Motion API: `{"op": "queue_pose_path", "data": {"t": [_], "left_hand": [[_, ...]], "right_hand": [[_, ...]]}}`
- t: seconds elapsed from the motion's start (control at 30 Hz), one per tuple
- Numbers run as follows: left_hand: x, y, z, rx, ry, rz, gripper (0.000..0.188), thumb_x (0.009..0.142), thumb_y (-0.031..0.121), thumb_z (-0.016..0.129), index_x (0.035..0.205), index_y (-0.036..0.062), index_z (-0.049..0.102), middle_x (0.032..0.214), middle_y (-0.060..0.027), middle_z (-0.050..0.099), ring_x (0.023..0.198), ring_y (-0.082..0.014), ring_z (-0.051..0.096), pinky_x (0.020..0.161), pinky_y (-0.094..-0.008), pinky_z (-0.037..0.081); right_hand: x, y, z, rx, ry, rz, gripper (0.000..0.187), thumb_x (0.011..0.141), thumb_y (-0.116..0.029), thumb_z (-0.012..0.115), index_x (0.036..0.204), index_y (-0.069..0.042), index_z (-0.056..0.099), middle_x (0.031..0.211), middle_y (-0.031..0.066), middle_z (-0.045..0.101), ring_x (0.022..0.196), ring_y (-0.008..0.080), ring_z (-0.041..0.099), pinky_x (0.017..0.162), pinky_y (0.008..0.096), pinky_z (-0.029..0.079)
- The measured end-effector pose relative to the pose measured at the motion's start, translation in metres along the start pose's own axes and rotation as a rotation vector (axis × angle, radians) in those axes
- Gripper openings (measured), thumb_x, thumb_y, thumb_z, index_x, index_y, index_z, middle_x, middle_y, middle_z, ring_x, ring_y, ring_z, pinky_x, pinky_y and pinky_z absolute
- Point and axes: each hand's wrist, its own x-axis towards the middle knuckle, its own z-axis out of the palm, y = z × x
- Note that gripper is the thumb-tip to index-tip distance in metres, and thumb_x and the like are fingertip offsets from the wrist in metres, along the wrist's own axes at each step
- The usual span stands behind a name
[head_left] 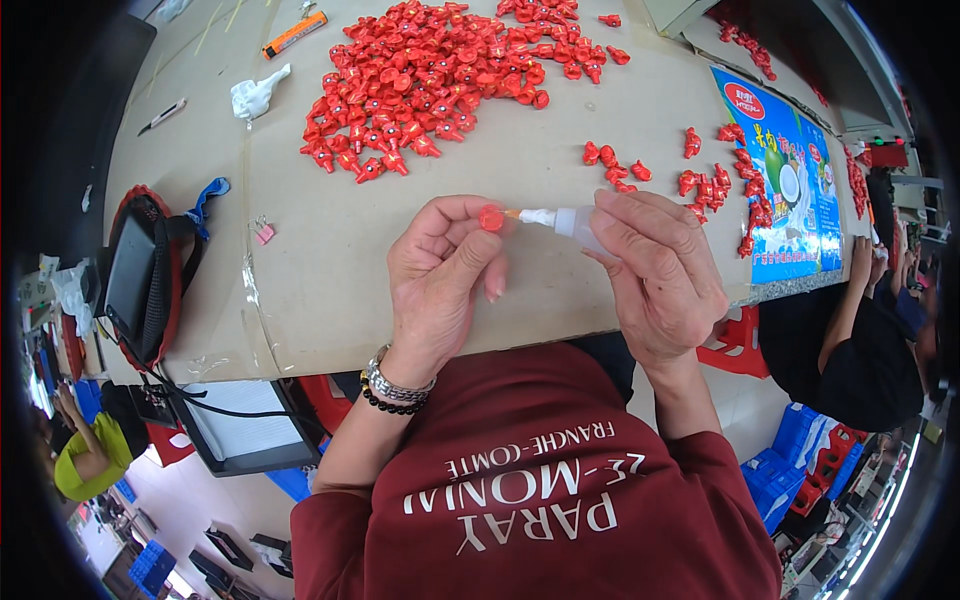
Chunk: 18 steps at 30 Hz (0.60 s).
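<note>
Between the thumb and fingers of my left hand (440, 275) is a small red plastic piece (491, 218), its round end facing right. My right hand (662, 270) is closed around a translucent squeeze bottle (582, 227), held nearly level. White material wraps the bottle's neck, and its thin orange tip (512, 213) points left, at or very near the red piece; I cannot tell whether they touch. Beyond my hands lies a big pile of similar red pieces (420, 75). A smaller group of them (615, 165) is scattered to the right.
A blue printed poster (785, 180) lies at the table's right, with a row of red pieces along it. On the left are a black device with a red rim (145, 275), a pink binder clip (263, 232), a pen (162, 116), crumpled tissue (259, 92) and an orange tube-like item (295, 34).
</note>
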Motion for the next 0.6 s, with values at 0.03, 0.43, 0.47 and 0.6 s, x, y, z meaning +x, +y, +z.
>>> {"op": "queue_pose_path", "data": {"t": [0.03, 0.43, 0.47, 0.6], "left_hand": [[-0.0002, 0.0001, 0.0005, 0.011, 0.006, 0.0, 0.019, 0.091, 0.007, 0.059, 0.107, -0.0028, 0.055, 0.092, -0.0091, 0.063, 0.057, -0.008, 0.053, 0.05, -0.0206, 0.042], [-0.0013, 0.0009, 0.0038, 0.044, 0.045, 0.042, 0.019, 0.088, -0.001, 0.06, 0.106, -0.0038, 0.054, 0.09, -0.0078, 0.063, 0.057, -0.008, 0.053, 0.05, -0.0204, 0.043], [-0.0011, 0.0005, 0.0034, 0.049, 0.044, 0.055, 0.02, 0.088, -0.001, 0.06, 0.107, -0.0037, 0.054, 0.091, -0.008, 0.063, 0.057, -0.008, 0.054, 0.05, -0.0204, 0.043], [-0.0015, -0.0005, 0.0038, 0.097, 0.048, 0.103, 0.021, 0.087, -0.004, 0.06, 0.107, -0.0032, 0.053, 0.092, -0.0088, 0.063, 0.058, -0.008, 0.054, 0.05, -0.0207, 0.044]], "right_hand": [[-0.0004, 0.0, 0.0, -0.002, 0.003, -0.002, 0.031, 0.063, 0.008, 0.075, 0.092, 0.001, 0.067, 0.094, 0.0142, 0.069, 0.085, 0.0267, 0.066, 0.073, 0.0328, 0.053], [-0.0008, -0.0008, -0.0009, -0.019, 0.009, -0.02, 0.031, 0.062, 0.008, 0.075, 0.091, 0.002, 0.067, 0.094, 0.0143, 0.069, 0.083, 0.0262, 0.065, 0.072, 0.0323, 0.053], [-0.0007, -0.001, -0.0013, -0.018, 0.008, -0.022, 0.031, 0.062, 0.008, 0.075, 0.091, 0.002, 0.067, 0.094, 0.0144, 0.069, 0.083, 0.0263, 0.065, 0.071, 0.0322, 0.053], [-0.0009, -0.0029, -0.0032, -0.018, -0.002, -0.02, 0.031, 0.062, 0.008, 0.075, 0.092, 0.002, 0.067, 0.095, 0.0151, 0.068, 0.084, 0.0271, 0.065, 0.072, 0.0331, 0.053]]}}
